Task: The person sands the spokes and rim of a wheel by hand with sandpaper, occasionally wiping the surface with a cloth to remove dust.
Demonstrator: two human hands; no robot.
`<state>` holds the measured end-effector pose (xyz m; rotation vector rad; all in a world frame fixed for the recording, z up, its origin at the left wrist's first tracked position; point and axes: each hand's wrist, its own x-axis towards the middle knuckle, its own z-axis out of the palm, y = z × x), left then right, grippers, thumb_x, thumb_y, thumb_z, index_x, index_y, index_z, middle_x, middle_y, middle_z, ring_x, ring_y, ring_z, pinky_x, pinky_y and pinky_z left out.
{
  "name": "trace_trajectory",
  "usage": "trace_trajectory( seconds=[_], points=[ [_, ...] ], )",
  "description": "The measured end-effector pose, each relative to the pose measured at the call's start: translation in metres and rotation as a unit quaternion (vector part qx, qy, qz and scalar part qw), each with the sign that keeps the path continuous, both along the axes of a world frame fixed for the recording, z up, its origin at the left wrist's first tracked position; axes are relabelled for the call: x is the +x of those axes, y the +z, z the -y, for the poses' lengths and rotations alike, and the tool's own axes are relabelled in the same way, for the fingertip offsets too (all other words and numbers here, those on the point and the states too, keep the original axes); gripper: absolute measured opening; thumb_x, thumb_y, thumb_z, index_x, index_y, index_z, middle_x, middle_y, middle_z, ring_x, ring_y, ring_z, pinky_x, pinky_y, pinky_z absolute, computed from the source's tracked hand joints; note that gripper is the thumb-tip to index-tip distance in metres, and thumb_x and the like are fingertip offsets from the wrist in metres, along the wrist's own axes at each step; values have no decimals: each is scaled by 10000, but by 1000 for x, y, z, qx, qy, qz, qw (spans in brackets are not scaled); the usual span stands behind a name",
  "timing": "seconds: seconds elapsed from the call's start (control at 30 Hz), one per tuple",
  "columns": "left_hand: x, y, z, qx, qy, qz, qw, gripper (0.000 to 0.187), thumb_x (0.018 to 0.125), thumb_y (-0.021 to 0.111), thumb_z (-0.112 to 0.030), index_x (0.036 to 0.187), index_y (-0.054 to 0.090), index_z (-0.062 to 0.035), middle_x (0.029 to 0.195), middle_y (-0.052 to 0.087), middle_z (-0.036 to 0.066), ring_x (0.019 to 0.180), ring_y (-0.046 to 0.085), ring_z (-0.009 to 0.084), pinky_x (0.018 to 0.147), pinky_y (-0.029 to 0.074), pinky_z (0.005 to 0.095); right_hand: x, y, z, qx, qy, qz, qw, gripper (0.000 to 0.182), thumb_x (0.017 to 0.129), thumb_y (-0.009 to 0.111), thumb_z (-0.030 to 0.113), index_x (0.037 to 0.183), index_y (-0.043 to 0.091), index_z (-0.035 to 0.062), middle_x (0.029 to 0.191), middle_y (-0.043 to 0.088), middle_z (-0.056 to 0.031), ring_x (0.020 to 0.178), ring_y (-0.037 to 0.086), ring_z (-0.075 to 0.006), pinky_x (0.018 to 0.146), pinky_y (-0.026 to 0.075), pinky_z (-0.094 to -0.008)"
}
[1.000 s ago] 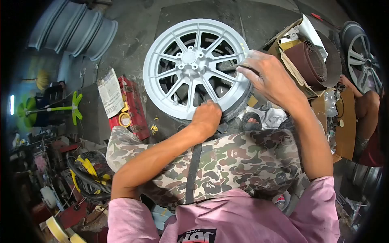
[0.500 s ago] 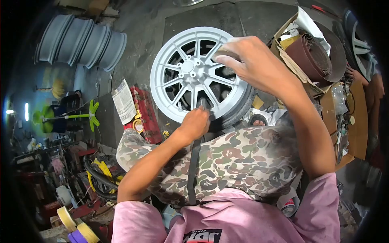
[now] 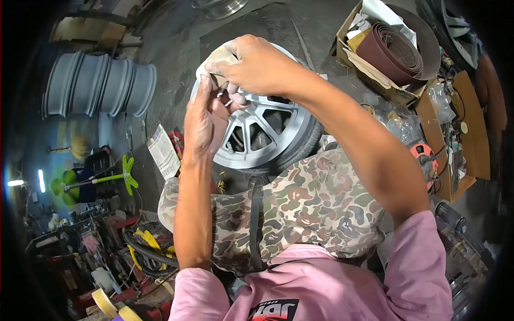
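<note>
A grey-white multi-spoke wheel rim (image 3: 251, 134) with a black tyre lies before me, its upper left part hidden behind my hands. Above it, my right hand (image 3: 249, 67) pinches a pale tan piece of sandpaper (image 3: 216, 58), which looks folded or curled. My left hand (image 3: 206, 115) is raised to the same piece, thumb up against its lower edge and fingers curled beneath. Whitish dust coats the fingers of both hands. The hands largely cover the sandpaper's underside.
Several grey rims (image 3: 99, 85) stand in a row at left. A cardboard box (image 3: 375, 77) holding a brown abrasive roll (image 3: 391, 51) sits at upper right, near another open box (image 3: 471, 134). A newspaper (image 3: 163, 152) lies left of the wheel, and a green fan (image 3: 67, 182) stands farther left.
My left hand has left the wheel's lower rim and risen to the sandpaper. My right hand has moved left with the sandpaper, and the two hands now meet. The view has shifted slightly.
</note>
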<state>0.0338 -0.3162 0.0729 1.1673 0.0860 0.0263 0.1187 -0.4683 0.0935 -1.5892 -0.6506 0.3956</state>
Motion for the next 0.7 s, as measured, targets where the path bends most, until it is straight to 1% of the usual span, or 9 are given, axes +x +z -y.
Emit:
trace_trajectory(
  seconds=[0.03,0.13,0.17,0.23,0.3,0.4,0.43,0.53,0.7],
  points=[
    [1,-2,-1,0,-3,-3,1000,405,1046,463,-359,1223,574,-12,1095,652,118,824,636,185,795,538,357,-1,-2,2,0,-3,-3,1000,315,925,630,276,973,707,-26,772,704,-148,692,699,-237,662,542,-360],
    [-1,-14,-22,177,-16,12,984,277,1048,462,-218,1186,620,-36,943,675,58,849,635,170,786,532,357,-1,-14,4,-157,-134,264,942,337,895,659,293,863,708,-39,768,662,-265,768,656,-444,722,536,-474],
    [-6,-22,-22,176,-18,11,984,277,1048,462,-218,1186,620,-36,943,675,58,849,635,170,786,532,357,2,-19,5,-158,-135,262,942,337,895,659,293,863,708,-39,768,662,-265,768,656,-444,722,536,-474],
    [-14,-34,-14,577,35,49,815,232,996,521,-98,1172,610,26,989,677,123,823,654,247,798,534,359,3,-19,7,-149,-162,271,937,346,879,676,303,821,698,-37,761,664,-257,779,666,-434,725,536,-481],
    [-18,-88,-30,691,-45,224,686,290,907,552,16,1193,595,28,1082,636,180,924,630,335,838,518,407,2,-18,3,-142,-173,268,937,348,873,681,303,801,694,-37,754,662,-258,782,666,-439,725,537,-483],
    [-27,-128,-33,762,-179,218,583,386,794,610,-12,1180,606,2,1114,562,170,1036,553,325,923,472,415,-3,-16,4,-146,-171,275,935,345,870,684,296,780,690,-36,748,659,-263,783,666,-446,724,539,-485],
    [-27,-139,-36,760,-184,221,583,386,794,610,-12,1180,606,2,1114,562,170,1036,553,325,923,472,415,-5,-16,5,-156,-154,285,933,338,871,681,289,779,691,-36,748,659,-268,782,666,-449,724,540,-486],
    [-23,-152,-44,825,-223,252,455,302,805,592,-99,1100,622,-43,1076,562,110,995,560,265,893,490,364,-8,-17,7,-161,-140,276,937,325,869,680,284,798,703,-32,761,664,-270,790,671,-446,734,544,-485],
    [-4,-151,-54,830,-331,223,390,298,841,550,-92,1127,618,-44,1141,565,104,1003,594,265,877,511,369,-13,-8,6,-206,-105,272,934,254,870,682,249,867,733,0,849,712,-218,855,709,-370,791,560,-441]
  ],
)
